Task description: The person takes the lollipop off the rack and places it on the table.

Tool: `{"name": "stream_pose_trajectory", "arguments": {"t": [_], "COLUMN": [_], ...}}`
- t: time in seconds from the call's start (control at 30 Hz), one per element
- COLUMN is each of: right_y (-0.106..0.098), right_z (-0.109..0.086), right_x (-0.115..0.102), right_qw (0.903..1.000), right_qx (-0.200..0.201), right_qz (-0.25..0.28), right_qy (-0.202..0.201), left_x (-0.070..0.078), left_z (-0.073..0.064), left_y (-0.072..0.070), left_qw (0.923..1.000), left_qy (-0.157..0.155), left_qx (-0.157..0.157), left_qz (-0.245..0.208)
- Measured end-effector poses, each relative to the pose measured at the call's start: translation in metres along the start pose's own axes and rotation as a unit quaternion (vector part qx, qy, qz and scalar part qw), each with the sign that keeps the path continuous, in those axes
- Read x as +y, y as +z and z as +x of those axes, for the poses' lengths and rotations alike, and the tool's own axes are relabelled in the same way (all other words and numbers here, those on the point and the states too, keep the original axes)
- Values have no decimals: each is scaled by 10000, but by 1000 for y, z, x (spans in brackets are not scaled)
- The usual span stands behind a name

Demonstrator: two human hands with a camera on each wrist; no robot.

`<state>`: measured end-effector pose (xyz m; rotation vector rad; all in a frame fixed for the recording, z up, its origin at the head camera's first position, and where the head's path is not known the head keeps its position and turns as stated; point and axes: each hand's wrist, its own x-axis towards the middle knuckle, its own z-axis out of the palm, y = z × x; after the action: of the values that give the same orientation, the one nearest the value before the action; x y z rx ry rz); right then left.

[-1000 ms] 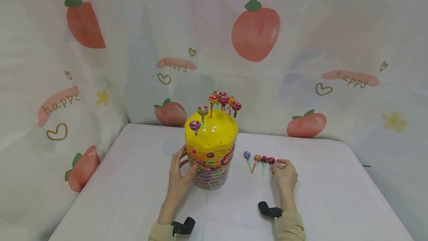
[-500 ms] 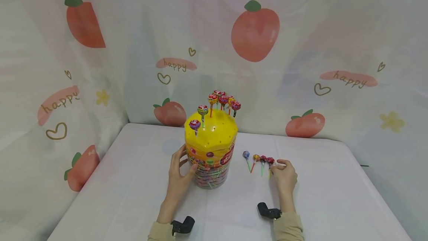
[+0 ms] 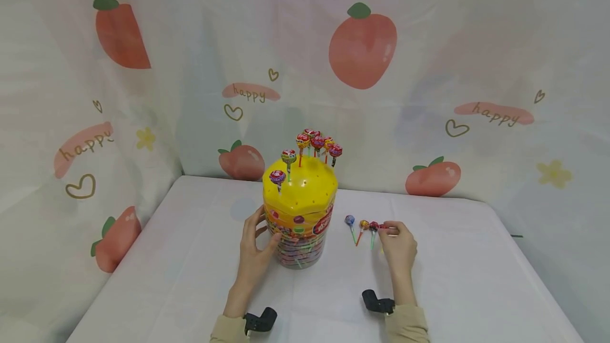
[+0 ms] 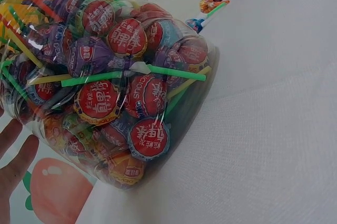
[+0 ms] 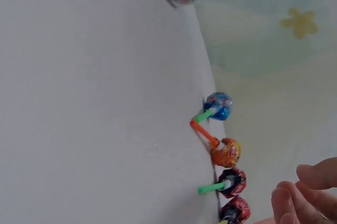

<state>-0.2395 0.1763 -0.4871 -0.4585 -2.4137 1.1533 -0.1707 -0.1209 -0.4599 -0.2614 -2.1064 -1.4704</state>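
A clear plastic jar (image 3: 301,250) full of wrapped lollipops stands on the table, with several lollipops upright in its holed yellow lid (image 3: 305,187). My left hand (image 3: 254,253) grips its left side, thumb in front and fingers curved round. In the left wrist view, fingertips (image 4: 11,134) lie at the jar wall (image 4: 181,145). My right hand (image 3: 399,247) is over a red lollipop (image 5: 235,211), the rightmost of a row on the table. Its fingers (image 5: 289,195) are loosely bent, a gap between thumb and index, nothing visible between them; its fingertips partly hide that lollipop in the head view.
Left of the red lollipop lie a dark red one with a green stick (image 3: 374,225), an orange one (image 3: 364,225) and a blue one (image 3: 350,220). The white table (image 3: 200,226) meets a fruit-printed cloth backdrop (image 3: 305,57) behind and at the left.
My right hand has shifted slightly left and away from me, now covering more of the red lollipop. The left hand stays on the jar, and the view has drifted a little.
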Motion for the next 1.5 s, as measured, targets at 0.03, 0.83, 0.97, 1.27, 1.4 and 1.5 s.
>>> {"name": "stream_pose_trajectory", "arguments": {"t": [0.03,0.83,0.97,1.27,1.4,1.5], "right_y": [-1,-26,-30,-29,-26,-25], "right_z": [0,-10,-9,-8,-6,-4], "right_x": [-3,-97,-114,-143,-153,-159], "right_qw": [10000,9771,9673,9497,9420,9371], "right_qx": [27,301,297,266,195,137], "right_qz": [34,1304,1542,1906,2135,2311], "right_qy": [-89,-1653,-1992,-2470,-2584,-2612], "left_x": [0,-3,-3,-2,-2,-2], "left_z": [0,0,0,0,0,0], "left_y": [0,4,3,1,1,0], "left_qw": [10000,9999,9999,10000,9999,9999], "left_qy": [-3,84,74,-50,-106,-103], "left_qx": [3,66,66,17,-21,-23], "left_qz": [0,-29,-32,-69,-94,-84]}}
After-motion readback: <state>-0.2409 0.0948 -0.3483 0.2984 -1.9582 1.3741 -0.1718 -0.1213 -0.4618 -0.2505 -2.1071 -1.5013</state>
